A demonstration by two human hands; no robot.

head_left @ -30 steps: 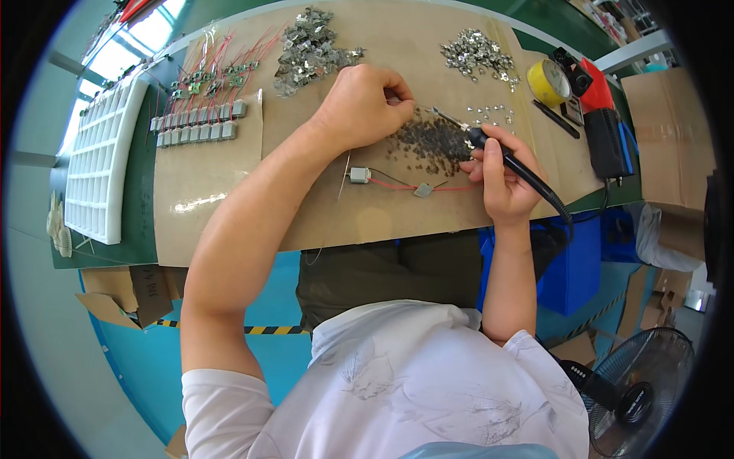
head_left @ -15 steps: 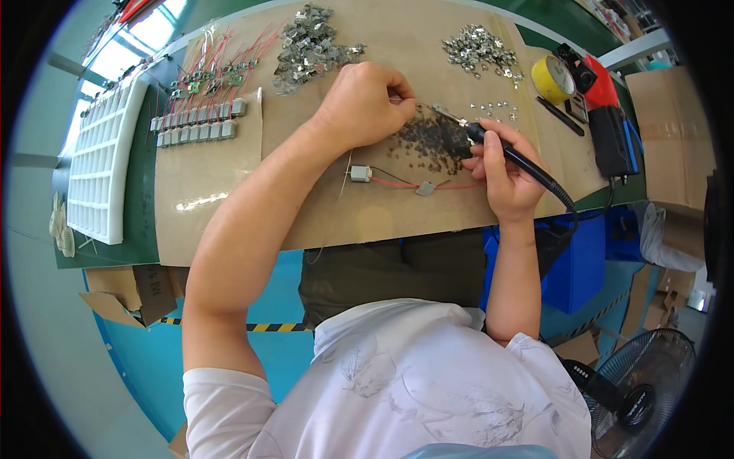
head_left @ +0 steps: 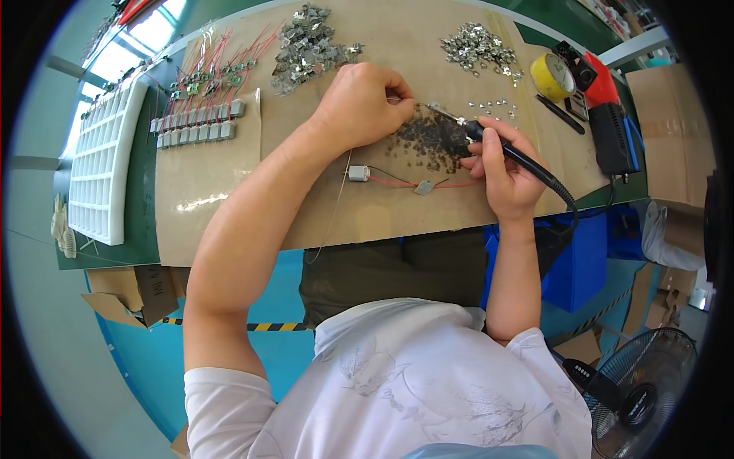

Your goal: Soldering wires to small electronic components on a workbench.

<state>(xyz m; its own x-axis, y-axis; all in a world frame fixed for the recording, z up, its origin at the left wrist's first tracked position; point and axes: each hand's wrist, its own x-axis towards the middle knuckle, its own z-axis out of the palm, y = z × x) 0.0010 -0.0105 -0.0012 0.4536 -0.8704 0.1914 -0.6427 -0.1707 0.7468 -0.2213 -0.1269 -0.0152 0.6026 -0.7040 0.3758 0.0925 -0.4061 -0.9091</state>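
My right hand (head_left: 511, 174) grips the black handle of a soldering iron (head_left: 531, 165), its metal tip pointing left toward my other fingers. Closed in a pinch, my left hand (head_left: 365, 105) holds a thin solder wire (head_left: 335, 206), whose tail hangs past the table's near edge. Between the two hands lies a scorched dark patch (head_left: 436, 141) on the brown board. Just below, a small silver motor (head_left: 357, 174) rests with red and black wires running right to a small flat metal piece (head_left: 424, 187). The red wire continues to my right fingers; whether they touch it I cannot tell.
Small metal parts lie in a grey heap (head_left: 306, 50) and a shinier heap (head_left: 478, 47) at the back. Rows of wired motors (head_left: 197, 126) and a white gridded tray (head_left: 103, 164) are left. Yellow tape (head_left: 552, 78) and a black power unit (head_left: 612, 138) stand right.
Almost nothing differs. The iron's tip has shifted very slightly left, and both hands keep their grips.
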